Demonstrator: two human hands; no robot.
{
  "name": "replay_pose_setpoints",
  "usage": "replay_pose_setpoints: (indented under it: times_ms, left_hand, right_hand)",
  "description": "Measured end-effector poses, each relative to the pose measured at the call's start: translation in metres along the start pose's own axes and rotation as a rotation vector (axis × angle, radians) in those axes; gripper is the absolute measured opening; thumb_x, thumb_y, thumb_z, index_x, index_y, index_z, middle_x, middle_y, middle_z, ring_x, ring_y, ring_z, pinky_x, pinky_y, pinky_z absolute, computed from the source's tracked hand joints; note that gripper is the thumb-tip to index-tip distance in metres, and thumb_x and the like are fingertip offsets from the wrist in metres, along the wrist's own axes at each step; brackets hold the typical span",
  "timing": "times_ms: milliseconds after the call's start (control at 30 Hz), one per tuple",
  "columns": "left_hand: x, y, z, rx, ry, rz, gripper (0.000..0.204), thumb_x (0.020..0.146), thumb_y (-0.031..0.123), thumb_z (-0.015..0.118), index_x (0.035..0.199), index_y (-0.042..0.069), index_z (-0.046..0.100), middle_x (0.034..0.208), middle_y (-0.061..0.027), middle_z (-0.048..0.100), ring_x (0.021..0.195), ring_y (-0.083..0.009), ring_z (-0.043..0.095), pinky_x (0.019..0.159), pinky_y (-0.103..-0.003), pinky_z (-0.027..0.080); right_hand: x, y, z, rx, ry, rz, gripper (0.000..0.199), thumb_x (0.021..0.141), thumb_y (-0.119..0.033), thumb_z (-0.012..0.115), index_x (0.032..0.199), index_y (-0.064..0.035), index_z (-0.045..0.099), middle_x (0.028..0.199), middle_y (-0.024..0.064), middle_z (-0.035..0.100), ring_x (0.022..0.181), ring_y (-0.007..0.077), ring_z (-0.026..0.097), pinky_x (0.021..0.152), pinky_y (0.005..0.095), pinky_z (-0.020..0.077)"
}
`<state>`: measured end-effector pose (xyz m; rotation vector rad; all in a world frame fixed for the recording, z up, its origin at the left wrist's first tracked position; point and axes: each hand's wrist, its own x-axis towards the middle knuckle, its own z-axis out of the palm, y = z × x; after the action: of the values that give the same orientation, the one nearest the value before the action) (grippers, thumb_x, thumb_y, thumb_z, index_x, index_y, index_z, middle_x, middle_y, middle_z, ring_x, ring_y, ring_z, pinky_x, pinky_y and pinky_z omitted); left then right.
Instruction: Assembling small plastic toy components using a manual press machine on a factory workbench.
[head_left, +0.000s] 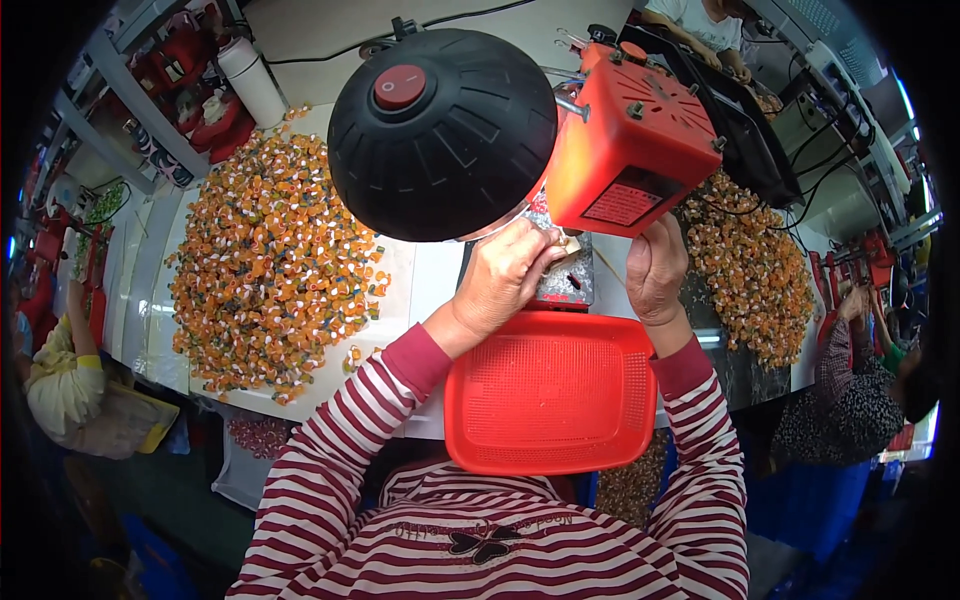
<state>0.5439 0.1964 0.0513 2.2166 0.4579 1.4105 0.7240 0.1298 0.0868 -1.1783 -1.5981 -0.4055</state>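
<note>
My left hand [505, 270] is closed in a pinch over the speckled metal base [572, 283] of a small red bench machine [640, 140]. What its fingertips hold is too small and hidden to make out. Beside the machine's lower right side, my right hand [657, 268] is curled with thumb and fingers together; the machine partly covers the fingertips, and I cannot tell what they grip. A thin light-coloured rod [606, 262] slants between the hands. Below both wrists lies a shallow red perforated basket [550, 400], with no pieces seen in it.
A black domed cover with a red switch [440, 140] hangs above my left hand. Heaps of small orange, white and green pieces lie left [270, 260] and right [750, 280]. A black tray [740, 130] stands back right. Other people work at the far right, left [65, 390] and right [845, 410].
</note>
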Motion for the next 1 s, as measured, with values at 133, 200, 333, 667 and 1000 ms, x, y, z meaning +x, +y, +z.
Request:
replay_pose_setpoints:
  times_ms: [133,200,333,667,1000]
  left_hand:
    - [-0.001,0.003,-0.004,0.003,-0.01,-0.004,0.016,0.074,-0.001,0.067,0.089,-0.002,0.06,0.078,-0.0118,0.059,0.071,-0.0263,0.06,0.063,-0.032,0.05]
    - [-0.003,0.003,-0.005,0.026,-0.021,0.0,0.016,0.075,-0.001,0.066,0.089,-0.002,0.06,0.079,-0.012,0.059,0.071,-0.0263,0.06,0.063,-0.032,0.05]
    - [-0.006,0.002,-0.008,0.012,-0.013,-0.001,0.016,0.074,-0.001,0.067,0.089,-0.003,0.06,0.078,-0.0119,0.058,0.07,-0.0256,0.06,0.063,-0.031,0.05]
    - [-0.027,0.038,-0.054,-0.106,-0.035,-0.118,0.019,0.077,0.012,0.069,0.085,-0.002,0.06,0.08,-0.0141,0.058,0.072,-0.0288,0.059,0.064,-0.035,0.048]
    - [-0.043,-0.081,-0.099,0.706,-0.27,-0.12,0.015,0.078,0.01,0.062,0.08,-0.005,0.063,0.083,-0.0157,0.062,0.08,-0.0338,0.06,0.072,-0.038,0.049]
  right_hand:
    - [-0.004,0.004,0.006,-0.1,0.013,-0.185,0.02,0.09,-0.013,0.043,0.089,0.0011,0.057,0.071,0.0111,0.051,0.058,0.0184,0.051,0.053,0.0302,0.0402]
    - [0.0,-0.004,-0.001,-0.026,0.001,-0.111,0.021,0.09,-0.014,0.042,0.088,0.001,0.058,0.071,0.0106,0.052,0.057,0.0177,0.051,0.052,0.0297,0.04]
    - [0.042,-0.034,-0.018,0.197,0.029,0.139,0.031,0.094,-0.023,0.039,0.085,0.0014,0.058,0.066,0.0053,0.05,0.053,0.0108,0.047,0.05,0.0247,0.0372]
    - [0.134,-0.041,-0.024,0.397,0.078,0.61,0.053,0.095,-0.045,0.032,0.101,-0.0013,0.061,0.056,-0.0037,0.041,0.048,0.0038,0.035,0.047,0.0189,0.0279]
    - [-0.011,-0.069,-0.043,0.378,-0.365,0.903,0.041,0.097,-0.034,0.034,0.095,-0.0001,0.057,0.056,-0.0005,0.044,0.046,0.0057,0.039,0.045,0.0194,0.0328]
